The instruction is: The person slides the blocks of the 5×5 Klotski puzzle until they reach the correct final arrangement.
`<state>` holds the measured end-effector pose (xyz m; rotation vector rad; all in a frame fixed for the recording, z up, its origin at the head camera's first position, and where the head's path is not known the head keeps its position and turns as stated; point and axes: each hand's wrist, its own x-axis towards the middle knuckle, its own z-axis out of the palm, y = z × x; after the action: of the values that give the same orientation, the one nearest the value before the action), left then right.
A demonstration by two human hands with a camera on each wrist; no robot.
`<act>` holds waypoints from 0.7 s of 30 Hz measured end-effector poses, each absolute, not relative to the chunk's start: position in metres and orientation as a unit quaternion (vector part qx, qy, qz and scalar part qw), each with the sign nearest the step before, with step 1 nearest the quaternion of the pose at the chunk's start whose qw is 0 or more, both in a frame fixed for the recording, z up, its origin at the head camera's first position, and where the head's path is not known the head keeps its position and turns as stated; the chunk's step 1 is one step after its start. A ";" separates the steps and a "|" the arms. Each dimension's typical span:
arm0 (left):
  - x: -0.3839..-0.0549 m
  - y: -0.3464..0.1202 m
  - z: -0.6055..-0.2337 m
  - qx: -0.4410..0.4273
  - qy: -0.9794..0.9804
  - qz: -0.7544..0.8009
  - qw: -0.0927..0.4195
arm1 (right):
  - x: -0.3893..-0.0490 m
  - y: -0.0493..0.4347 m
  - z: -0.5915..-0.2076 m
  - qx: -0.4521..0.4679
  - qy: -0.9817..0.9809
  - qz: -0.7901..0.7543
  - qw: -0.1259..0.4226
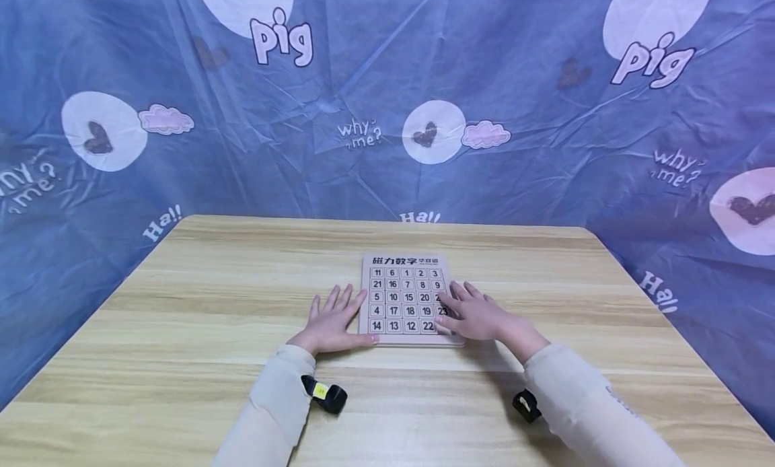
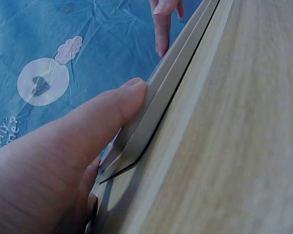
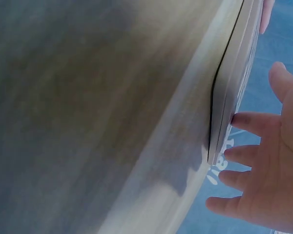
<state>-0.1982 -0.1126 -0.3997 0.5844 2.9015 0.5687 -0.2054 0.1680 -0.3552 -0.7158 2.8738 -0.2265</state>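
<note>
A number sliding puzzle (image 1: 408,342) lies flat on the table, a pale board with rows of numbered square tiles and dark lettering along its far end. My left hand (image 1: 333,326) is spread at its left side, and the thumb (image 2: 129,95) rests on the near left corner of the frame. The other left fingers point forward along the left edge. From the right, my right hand (image 1: 478,312) reaches over the board and covers part of the last column. Its index fingertip (image 3: 239,118) touches the tile surface, while the thumb is raised off it.
The wood-grain table (image 1: 181,305) extends around the puzzle on every side. Behind and beside it hangs a blue printed cloth (image 1: 339,177). Each forearm sleeve carries a small black wrist device, such as the left one (image 1: 329,396).
</note>
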 end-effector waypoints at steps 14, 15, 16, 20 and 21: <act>-0.199 -0.113 -0.400 0.194 0.960 0.193 0.060 | -0.189 0.170 -0.359 -0.254 0.961 -0.075 0.075; -0.199 -0.113 -0.400 0.195 0.960 0.192 0.061 | -0.187 0.170 -0.359 -0.256 0.961 -0.074 0.073; -0.199 -0.112 -0.400 0.196 0.960 0.193 0.060 | -0.186 0.170 -0.359 -0.259 0.960 -0.073 0.070; -0.200 -0.112 -0.402 0.198 0.960 0.188 0.063 | -0.182 0.170 -0.358 -0.265 0.959 -0.068 0.068; -0.200 -0.112 -0.402 0.198 0.960 0.188 0.063 | -0.181 0.170 -0.358 -0.266 0.959 -0.069 0.068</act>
<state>-0.1997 -0.1119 -0.4017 0.5972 2.9006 0.5681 -0.1807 0.1702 -0.3576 -0.8011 2.8895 -0.2065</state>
